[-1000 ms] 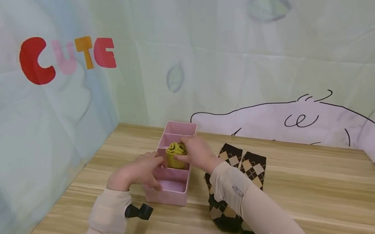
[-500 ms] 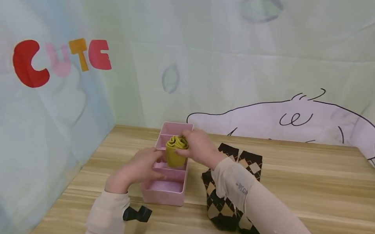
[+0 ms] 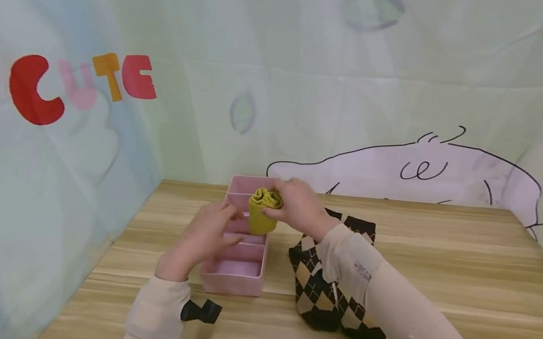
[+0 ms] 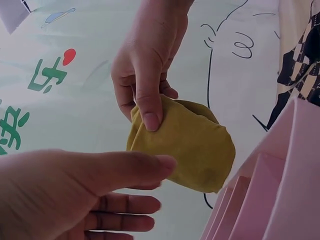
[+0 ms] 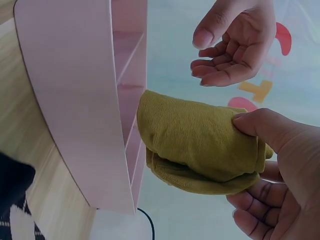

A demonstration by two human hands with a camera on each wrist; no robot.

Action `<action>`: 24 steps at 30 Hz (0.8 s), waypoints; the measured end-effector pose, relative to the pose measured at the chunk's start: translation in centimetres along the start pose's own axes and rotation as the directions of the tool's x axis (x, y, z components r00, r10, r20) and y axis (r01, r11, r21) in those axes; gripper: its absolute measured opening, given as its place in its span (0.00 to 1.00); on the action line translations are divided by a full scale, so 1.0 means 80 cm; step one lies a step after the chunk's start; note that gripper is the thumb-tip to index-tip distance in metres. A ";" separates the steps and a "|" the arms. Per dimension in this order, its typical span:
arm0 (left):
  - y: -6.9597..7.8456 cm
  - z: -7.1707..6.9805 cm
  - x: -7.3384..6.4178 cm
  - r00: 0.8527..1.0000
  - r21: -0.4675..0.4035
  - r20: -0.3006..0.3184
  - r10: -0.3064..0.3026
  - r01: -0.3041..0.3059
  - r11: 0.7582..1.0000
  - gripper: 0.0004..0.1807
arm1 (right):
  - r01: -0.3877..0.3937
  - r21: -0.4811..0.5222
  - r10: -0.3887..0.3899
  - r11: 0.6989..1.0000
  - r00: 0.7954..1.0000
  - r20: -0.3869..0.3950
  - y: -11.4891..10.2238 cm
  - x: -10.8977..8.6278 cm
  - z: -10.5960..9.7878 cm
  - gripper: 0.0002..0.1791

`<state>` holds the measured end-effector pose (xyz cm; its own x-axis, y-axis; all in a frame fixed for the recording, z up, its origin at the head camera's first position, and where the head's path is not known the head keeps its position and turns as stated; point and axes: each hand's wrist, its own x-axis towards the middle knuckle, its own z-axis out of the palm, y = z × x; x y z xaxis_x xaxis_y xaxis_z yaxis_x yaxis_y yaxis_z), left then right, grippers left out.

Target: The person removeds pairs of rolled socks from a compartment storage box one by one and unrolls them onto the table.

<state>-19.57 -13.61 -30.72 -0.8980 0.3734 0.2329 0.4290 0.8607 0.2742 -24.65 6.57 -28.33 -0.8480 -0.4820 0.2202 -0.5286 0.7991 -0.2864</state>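
A mustard-yellow rolled-up sock [image 3: 262, 220] with ribbed fabric is held above the pink box [image 3: 231, 285]. My right hand [image 3: 301, 208] pinches its top end between thumb and fingers, as the right wrist view also shows with the sock [image 5: 195, 137] hanging clear of the compartments. To the left of the box hovers my left hand [image 3: 205, 234], fingers loosely bent and holding nothing. In the left wrist view, the left thumb [image 4: 135, 167] overlaps the sock's lower edge in the picture; whether it touches cannot be told.
A pair of black and tan argyle socks [image 3: 318, 301] lies flat to the right of the box, partly under the right forearm. The wooden table [image 3: 443, 272] extends to the right. A printed curtain [image 3: 198, 97] stands behind and at the left.
The right hand has lifted the yellow sock up out of a middle compartment and slightly right. The left hand has stayed beside the box, shifting up a little. The view has turned slightly right.
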 end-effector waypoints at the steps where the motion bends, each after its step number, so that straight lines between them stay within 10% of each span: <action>1: 0.002 0.001 0.001 1.000 0.009 -0.016 0.009 -0.009 1.000 0.18 | -0.004 -0.002 0.004 1.000 1.000 -0.003 0.002 -0.002 -0.002 0.26; 24: 0.042 0.044 0.019 0.964 0.077 -0.199 0.174 -0.161 0.984 0.16 | -0.097 -0.014 0.097 0.995 0.995 -0.017 0.062 -0.047 -0.018 0.26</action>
<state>-19.83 -8.91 -32.70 -0.7719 0.4408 0.4581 0.5594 0.8133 0.1600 -24.02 12.85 -29.21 -0.8945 -0.3961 0.2072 -0.4430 0.8472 -0.2932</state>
